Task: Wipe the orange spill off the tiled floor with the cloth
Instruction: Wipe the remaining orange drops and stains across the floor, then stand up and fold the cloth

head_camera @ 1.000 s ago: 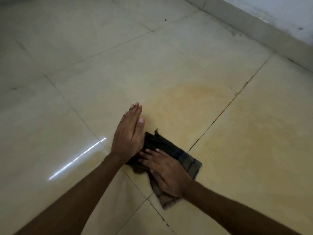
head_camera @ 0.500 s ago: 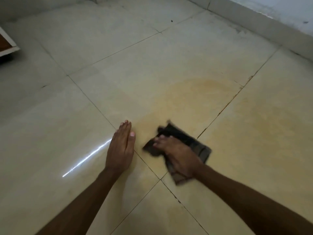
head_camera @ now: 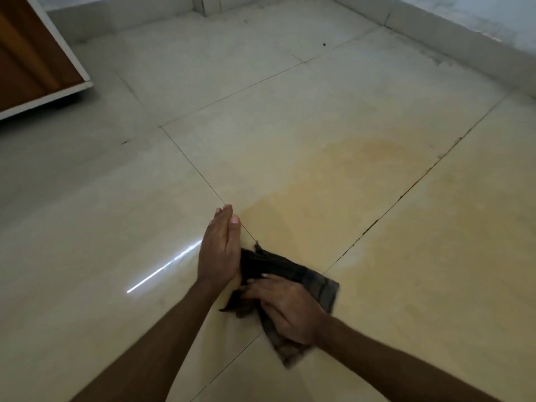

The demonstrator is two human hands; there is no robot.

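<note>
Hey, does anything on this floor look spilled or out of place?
Yes: a broad orange-yellow stain spreads over the cream tiled floor, crossing a grout line. The dark checked cloth under the right hand lies at its near edge; most is not yet wiped.

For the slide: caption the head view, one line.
Right hand presses dark cloth onto tiled floor at near edge of orange spill; left hand, fingers straight, beside it.
</note>
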